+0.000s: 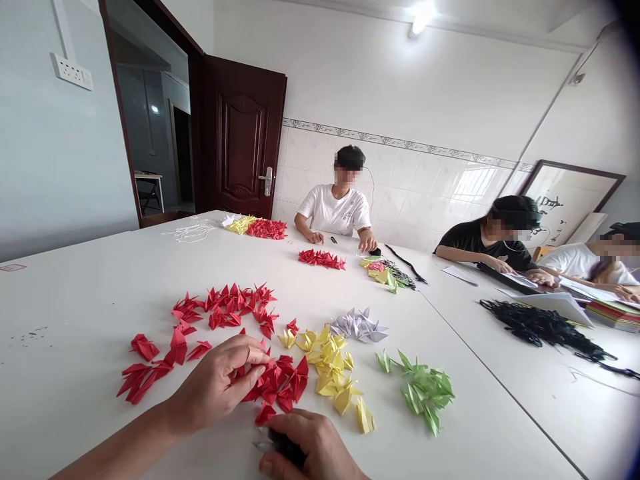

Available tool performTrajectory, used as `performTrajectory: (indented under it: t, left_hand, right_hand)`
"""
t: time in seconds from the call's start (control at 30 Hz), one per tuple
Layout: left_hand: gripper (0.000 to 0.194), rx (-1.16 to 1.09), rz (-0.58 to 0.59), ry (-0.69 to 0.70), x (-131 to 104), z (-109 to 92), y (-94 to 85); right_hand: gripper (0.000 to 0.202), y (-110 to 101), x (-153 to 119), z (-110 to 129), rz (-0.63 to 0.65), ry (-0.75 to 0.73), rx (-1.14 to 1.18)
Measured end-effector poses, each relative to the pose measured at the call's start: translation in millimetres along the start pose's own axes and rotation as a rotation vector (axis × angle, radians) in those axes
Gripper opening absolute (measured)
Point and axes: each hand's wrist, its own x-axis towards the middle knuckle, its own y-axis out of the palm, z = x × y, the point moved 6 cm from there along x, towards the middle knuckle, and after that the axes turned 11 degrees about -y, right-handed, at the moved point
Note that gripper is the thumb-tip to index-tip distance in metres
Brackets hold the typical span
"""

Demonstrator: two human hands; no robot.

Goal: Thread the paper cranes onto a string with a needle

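My left hand (225, 377) reaches over a heap of red folded-paper cranes (283, 380), its fingers bent and close together at the heap's left side; what they hold, if anything, is hidden. Near the table's front edge my right hand (313, 443) is wrapped round a dark tool (287, 448) with pointed metal tips, just below a red crane. More red cranes (233, 303) lie behind and left of my left hand. To the right are yellow cranes (330, 363), white cranes (357, 325) and green cranes (425, 390).
Across the white table (90, 293) sits a person (335, 207) with red cranes (321, 259) in front. Two more people sit at the right, near paper stacks and a bundle of black cords (540, 323). White strings (190, 230) lie at the far left.
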Motion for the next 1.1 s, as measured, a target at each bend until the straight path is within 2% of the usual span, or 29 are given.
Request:
performTrajectory:
  t: [0.3,0.6,0.83,1.1]
  left_hand:
    - [0.017,0.050,-0.010,-0.006,0,3,0.3]
    - [0.014,0.102,-0.054,-0.034,3,3,-7.1]
    - [0.013,0.044,-0.167,-0.020,3,15,-6.7]
    - [0.015,0.126,-0.090,-0.026,4,16,-6.6]
  right_hand:
    - [0.022,-3,2,4,-0.002,-0.029,-0.036]
    - [0.025,0,-1,0,-0.041,-0.044,-0.034]
    - [0.018,-2,0,1,-0.013,-0.038,-0.030]
    - [0.015,-3,1,3,0.007,-0.042,-0.024]
